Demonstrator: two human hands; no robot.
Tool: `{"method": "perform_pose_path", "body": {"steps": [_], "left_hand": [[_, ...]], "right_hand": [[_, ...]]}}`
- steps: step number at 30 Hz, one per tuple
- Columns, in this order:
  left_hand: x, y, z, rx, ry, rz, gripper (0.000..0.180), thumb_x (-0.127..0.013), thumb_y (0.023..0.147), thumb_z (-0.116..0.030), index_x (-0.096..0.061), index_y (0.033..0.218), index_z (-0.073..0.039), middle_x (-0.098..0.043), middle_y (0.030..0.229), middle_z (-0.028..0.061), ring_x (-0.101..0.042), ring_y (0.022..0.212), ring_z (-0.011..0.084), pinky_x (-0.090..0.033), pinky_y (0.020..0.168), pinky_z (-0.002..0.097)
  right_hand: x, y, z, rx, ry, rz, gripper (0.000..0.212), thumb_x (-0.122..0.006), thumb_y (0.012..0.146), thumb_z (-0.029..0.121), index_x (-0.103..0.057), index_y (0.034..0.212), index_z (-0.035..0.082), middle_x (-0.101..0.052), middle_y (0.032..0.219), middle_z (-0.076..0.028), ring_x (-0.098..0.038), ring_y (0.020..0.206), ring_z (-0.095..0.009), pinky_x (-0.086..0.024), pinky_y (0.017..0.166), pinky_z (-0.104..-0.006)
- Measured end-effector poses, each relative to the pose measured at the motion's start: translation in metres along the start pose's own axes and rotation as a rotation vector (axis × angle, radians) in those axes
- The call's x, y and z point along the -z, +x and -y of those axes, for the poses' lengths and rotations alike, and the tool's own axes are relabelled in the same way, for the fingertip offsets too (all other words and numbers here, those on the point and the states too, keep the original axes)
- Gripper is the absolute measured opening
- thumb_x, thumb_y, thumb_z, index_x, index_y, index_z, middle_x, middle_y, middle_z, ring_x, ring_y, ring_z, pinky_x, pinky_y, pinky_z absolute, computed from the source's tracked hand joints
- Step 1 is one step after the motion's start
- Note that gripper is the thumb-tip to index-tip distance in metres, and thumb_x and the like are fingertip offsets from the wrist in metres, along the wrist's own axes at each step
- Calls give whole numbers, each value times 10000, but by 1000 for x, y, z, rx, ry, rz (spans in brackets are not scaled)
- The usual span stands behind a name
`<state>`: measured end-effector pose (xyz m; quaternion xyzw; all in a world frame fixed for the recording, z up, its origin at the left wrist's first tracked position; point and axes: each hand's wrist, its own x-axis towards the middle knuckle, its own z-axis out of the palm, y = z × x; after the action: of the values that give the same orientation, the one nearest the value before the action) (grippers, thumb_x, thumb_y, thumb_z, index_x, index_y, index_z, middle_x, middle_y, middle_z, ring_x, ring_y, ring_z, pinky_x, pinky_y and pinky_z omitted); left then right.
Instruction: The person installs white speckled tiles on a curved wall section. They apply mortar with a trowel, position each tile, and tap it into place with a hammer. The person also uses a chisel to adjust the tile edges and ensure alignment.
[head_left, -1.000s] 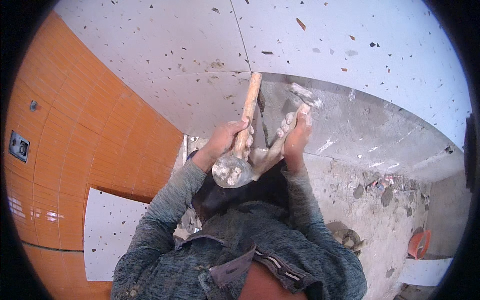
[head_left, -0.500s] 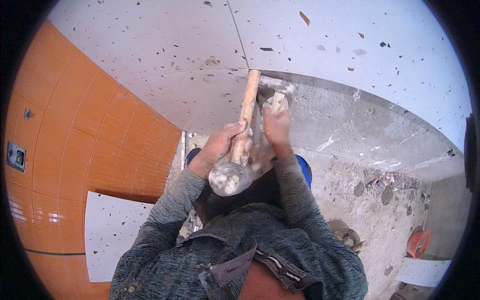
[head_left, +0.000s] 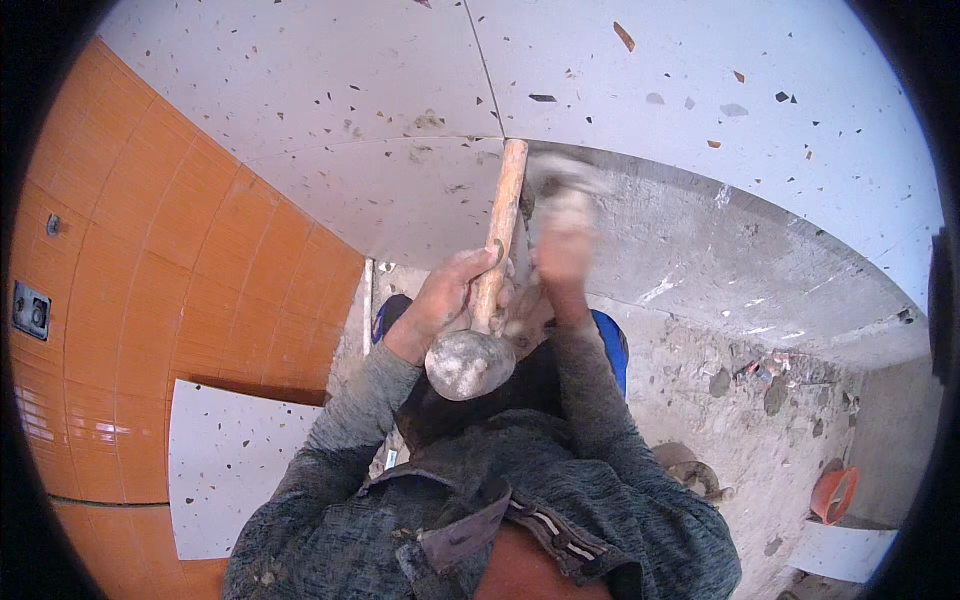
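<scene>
My left hand is wrapped round the wooden handle of a mallet. Its rounded grey head, spattered with pale mortar, hangs toward my body, and the handle's far end reaches the lower edge of the speckled white wall tiles, by a joint. Closed beside it on the right, my right hand grips a hammer-like tool with a pale handle and a whitish crosswise head. Motion smears both hand and tool, so the tool's exact kind is unclear.
Bare grey wall runs right of the handle. Orange tiles cover the left wall, with a loose speckled slab below. Rubble lies on the rough floor, and an orange-red bucket stands at the far right.
My right hand and its tool have shifted slightly right and blurred more. The mallet in my left hand has moved a little right and nearer my body at its head.
</scene>
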<state>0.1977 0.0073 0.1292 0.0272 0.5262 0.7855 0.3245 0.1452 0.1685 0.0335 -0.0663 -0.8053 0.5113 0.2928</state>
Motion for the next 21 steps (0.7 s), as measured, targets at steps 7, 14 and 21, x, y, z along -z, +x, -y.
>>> {"method": "perform_pose_path", "body": {"steps": [7, 14, 21], "left_hand": [[-6, -3, -7, 10, -25, -18, 343, -517, 1012, -343, -552, 1035, -3, -597, 717, 128, -596, 529, 228, -527, 459, 380], [-4, -7, -3, 14, -53, -19, 341, -519, 1007, -330, -553, 1046, 8, -593, 719, 133, -592, 544, 237, -523, 467, 386], [3, -5, -1, 26, -76, -44, 316, -501, 1018, -323, -551, 1060, -13, -585, 721, 132, -600, 559, 245, -524, 475, 396]], "right_hand": [[-7, 5, -6, -262, 555, -191, 306, -674, 896, 178, -610, 1098, -43, -663, 944, -132, -639, 816, -214, -513, 739, -377], [2, 2, 2, -322, 498, -70, 352, -666, 889, 172, -601, 1134, -71, -680, 969, -183, -658, 914, -266, -519, 799, -377], [20, 7, 16, -383, 658, -6, 115, -619, 897, 77, -616, 1003, 35, -636, 828, -42, -610, 730, -137, -496, 651, -318]]}}
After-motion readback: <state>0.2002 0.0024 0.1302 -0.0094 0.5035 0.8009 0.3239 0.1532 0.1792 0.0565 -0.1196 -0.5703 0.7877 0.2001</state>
